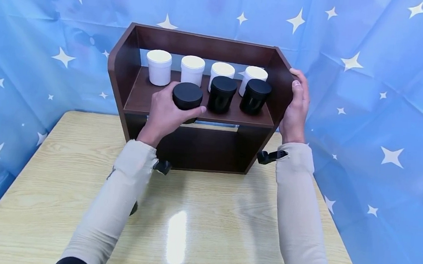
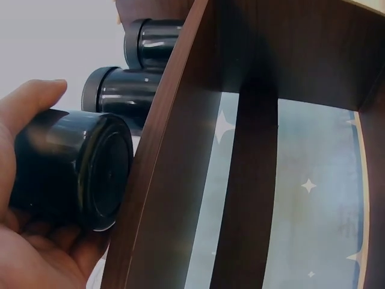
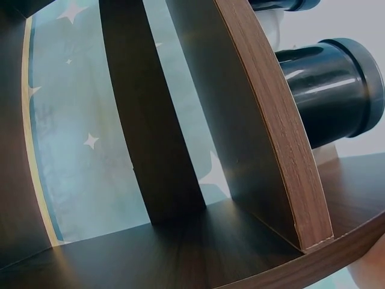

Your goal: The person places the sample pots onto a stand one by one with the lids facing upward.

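My left hand [image 1: 167, 112] grips a black lidded jar [image 1: 187, 96] at the front edge of the upper shelf. In the left wrist view the fingers curl round this jar [image 2: 72, 168], and its base is close to the shelf edge. My right hand [image 1: 296, 108] rests on the outer face of the rack's right side panel, fingertips near its front edge. Two more black jars, one in the middle [image 1: 222, 94] and one at the right [image 1: 255, 97], stand on the shelf. Behind them is a row of several white lidded jars [image 1: 159, 68].
The dark brown two-tier rack [image 1: 205, 45] stands at the back of a wood-grain table [image 1: 218, 218]. Its lower compartment [image 1: 202, 148] lies below the shelf. A small dark object [image 1: 134, 208] is partly hidden by the left sleeve. Blue star-patterned cloth [image 1: 392, 103] hangs behind and beside the table.
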Demonstrator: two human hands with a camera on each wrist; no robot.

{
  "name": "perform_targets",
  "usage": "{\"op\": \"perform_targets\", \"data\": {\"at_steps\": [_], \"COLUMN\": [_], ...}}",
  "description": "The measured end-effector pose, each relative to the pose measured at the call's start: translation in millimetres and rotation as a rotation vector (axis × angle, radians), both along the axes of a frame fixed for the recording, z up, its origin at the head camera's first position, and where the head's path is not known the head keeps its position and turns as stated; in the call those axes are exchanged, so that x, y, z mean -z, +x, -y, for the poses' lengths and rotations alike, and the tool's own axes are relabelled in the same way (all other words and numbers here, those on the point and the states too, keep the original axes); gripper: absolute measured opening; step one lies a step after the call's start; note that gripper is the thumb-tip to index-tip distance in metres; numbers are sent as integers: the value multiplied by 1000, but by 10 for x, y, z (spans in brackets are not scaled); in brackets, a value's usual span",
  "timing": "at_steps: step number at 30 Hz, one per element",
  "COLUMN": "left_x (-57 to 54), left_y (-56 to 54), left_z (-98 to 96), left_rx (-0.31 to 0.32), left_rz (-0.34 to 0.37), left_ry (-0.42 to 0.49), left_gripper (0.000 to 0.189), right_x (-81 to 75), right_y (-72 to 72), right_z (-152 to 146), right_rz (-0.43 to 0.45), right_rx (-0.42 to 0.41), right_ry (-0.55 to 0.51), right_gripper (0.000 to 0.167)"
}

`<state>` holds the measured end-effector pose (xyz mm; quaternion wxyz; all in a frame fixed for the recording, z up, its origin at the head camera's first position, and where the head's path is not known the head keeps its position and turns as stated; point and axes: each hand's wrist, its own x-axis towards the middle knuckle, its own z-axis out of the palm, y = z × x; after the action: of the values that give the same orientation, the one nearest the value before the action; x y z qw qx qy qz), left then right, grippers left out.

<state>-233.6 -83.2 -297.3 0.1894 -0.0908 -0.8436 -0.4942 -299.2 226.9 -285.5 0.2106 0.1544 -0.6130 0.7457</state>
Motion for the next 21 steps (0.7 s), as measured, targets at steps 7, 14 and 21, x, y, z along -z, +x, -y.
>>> {"op": "perform_targets", "data": {"at_steps": [7,14,21], "left_x": [-110,-123,-147], "left_y": [-152,-253,-346], "left_z": [17,-2,58], "left_rx": [-9,-20,0], "left_rz": [81,132,138], "left_ry": [-24,-54,-64], "left_gripper": [75,77,80], "right_x": [-4,-14,-32], "right_y": [6,8,40], "right_z": [13,16,22], "right_rz": [6,3,10], "right_rx": [7,8,-2], "right_ry": [2,-1,7], "right_gripper": [37,38,38]}}
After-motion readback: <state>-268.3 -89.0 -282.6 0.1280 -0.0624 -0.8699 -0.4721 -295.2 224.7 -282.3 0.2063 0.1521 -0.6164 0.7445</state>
